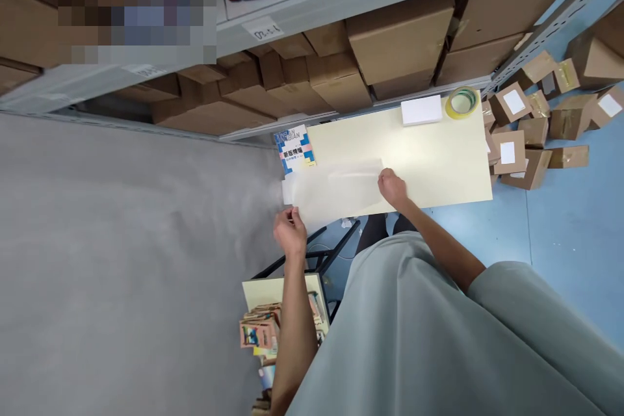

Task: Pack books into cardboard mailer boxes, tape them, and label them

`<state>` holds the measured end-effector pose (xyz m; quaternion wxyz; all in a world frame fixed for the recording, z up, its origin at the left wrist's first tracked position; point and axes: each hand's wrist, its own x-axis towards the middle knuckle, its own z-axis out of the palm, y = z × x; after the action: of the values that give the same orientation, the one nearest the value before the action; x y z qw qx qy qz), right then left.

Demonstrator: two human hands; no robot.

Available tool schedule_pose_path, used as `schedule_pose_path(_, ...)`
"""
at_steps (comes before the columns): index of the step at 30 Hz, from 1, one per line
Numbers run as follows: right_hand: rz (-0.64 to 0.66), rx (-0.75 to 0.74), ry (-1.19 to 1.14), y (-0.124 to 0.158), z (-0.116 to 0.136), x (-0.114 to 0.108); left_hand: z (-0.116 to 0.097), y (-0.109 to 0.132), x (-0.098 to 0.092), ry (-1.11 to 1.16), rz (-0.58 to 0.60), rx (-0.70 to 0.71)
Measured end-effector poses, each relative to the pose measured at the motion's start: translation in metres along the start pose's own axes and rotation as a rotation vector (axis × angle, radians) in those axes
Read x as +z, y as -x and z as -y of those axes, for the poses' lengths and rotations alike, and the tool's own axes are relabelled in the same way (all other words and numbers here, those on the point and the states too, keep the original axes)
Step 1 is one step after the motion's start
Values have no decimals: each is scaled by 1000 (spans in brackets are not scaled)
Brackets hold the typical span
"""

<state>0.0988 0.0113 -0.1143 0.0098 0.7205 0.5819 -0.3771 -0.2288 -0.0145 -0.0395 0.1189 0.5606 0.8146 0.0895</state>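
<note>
A thin, translucent white sheet [336,188], apparently plastic, stretches between my two hands over the left part of the cream tabletop [439,162]. My left hand [290,231] pinches its near left corner, just off the table's left end. Closed on the sheet's right end is my right hand [392,188], above the near side of the table. Behind the sheet, at the far left corner, lies a blue and white book [295,148] with Chinese lettering. A white flat piece [286,192] shows under the sheet's left edge.
A white box [422,110] and a roll of yellow tape [462,103] sit at the table's far right. Beyond is a metal shelf [351,13] of cardboard boxes. More cartons [536,123] lie right; stacked books [260,331] occupy a lower surface. A grey wall [146,260] borders the left.
</note>
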Motion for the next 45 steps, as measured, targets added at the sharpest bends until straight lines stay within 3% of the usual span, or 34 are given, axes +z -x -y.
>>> schedule_pose_path(4, -150, 45, -93, 25, -73, -45, -46, 5, 11, 41, 84, 152)
schedule_pose_path(9, -269, 113, -117, 56, -144, -88, -102, 11, 45, 77, 214, 306)
schedule_pose_path(15, -252, 251, -54, 58, -177, -100, -139, 13, 97, 24, 344, 322)
schedule_pose_path(20, -159, 402, -4, 48, -183, -92, -151, 22, 130, -86, 576, 287)
schedule_pose_path(25, -135, 464, 24, 51, -184, -78, -137, 39, 140, -59, 676, 287)
schedule_pose_path(31, -254, 362, 27, 52, -173, -56, -100, 37, 126, 26, 613, 267)
schedule_pose_path(38, -139, 199, 117, 24, -108, -48, -51, -14, 102, 112, 374, 203)
schedule_pose_path(42, -41, 159, 198, 5, -67, -39, -27, -52, 99, 139, 346, 270)
schedule_pose_path(45, 4, 183, 288, -5, -46, -31, -13, -77, 106, 159, 406, 315)
